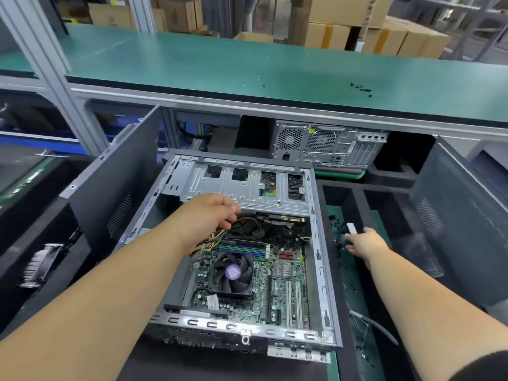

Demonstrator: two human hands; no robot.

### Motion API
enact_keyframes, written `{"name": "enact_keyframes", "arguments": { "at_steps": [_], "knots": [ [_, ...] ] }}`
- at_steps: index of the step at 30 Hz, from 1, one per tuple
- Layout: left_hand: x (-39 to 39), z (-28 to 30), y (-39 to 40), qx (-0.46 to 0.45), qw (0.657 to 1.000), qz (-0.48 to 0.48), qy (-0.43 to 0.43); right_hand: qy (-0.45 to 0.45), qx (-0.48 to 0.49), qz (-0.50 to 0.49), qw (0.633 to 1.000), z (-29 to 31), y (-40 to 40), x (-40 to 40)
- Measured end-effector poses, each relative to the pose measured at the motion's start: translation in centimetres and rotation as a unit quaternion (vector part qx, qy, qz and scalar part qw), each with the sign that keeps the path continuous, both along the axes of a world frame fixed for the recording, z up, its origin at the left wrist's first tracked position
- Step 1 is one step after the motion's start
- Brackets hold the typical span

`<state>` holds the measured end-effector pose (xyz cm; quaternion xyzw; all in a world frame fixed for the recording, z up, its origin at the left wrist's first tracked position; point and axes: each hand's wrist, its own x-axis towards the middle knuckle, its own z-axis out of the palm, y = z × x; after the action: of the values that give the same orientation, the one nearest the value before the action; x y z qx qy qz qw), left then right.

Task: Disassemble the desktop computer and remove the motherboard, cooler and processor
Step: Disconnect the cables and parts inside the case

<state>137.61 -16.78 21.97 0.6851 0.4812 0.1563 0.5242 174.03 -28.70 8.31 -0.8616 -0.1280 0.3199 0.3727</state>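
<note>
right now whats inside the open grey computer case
A green motherboard carrying a black cooler fan with purple sticker, plus yellow-black cables that the left hand reaches into. The processor is hidden under the cooler.

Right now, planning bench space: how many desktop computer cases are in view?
2: the open case under the hands, and a closed one behind it under the bench. Others may be hidden.

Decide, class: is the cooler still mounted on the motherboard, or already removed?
Still mounted. The cooler sits on the motherboard inside the open case; neither hand touches it.
</note>
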Motion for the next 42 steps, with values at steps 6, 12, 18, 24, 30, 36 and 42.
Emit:
{"name": "enact_keyframes", "arguments": {
  "at_steps": [6, 12, 18, 24, 30, 36, 42],
  "knots": [
    [-0.5, -0.5, 0.5, 0.007, 0.999, -0.023, 0.032, 0.019, 0.056, -0.032, 0.998, 2.3, 0.4, -2.3],
    [-0.2, 0.2, 0.9, 0.005, 0.997, -0.057, 0.047, -0.097, 0.141, 0.038, 0.985, 8.5, 1.2, -6.8],
    [0.1, 0.8, 1.0, 0.014, 0.992, -0.115, 0.057, -0.179, 0.164, 0.163, 0.956, 14.2, 1.2, -13.1],
    [0.3, 0.4, 1.0, 0.042, 0.978, -0.185, 0.087, -0.196, 0.126, 0.233, 0.944, 14.8, 0.9, -17.8],
    [1.9, 0.7, 0.9, 0.115, 0.937, -0.294, 0.15, -0.224, 0.004, 0.311, 0.924, 13.2, 1.7, -20.3],
    [4.2, -1.0, 0.6, 0.228, 0.844, -0.384, 0.297, -0.338, -0.283, 0.473, 0.763, 9.6, 3.5, -22.3],
    [3.6, -3.6, 1.5, 0.191, 0.878, -0.372, 0.232, -0.357, -0.423, 0.463, 0.693, 6.6, 5.2, -21.4]
  ]
}}
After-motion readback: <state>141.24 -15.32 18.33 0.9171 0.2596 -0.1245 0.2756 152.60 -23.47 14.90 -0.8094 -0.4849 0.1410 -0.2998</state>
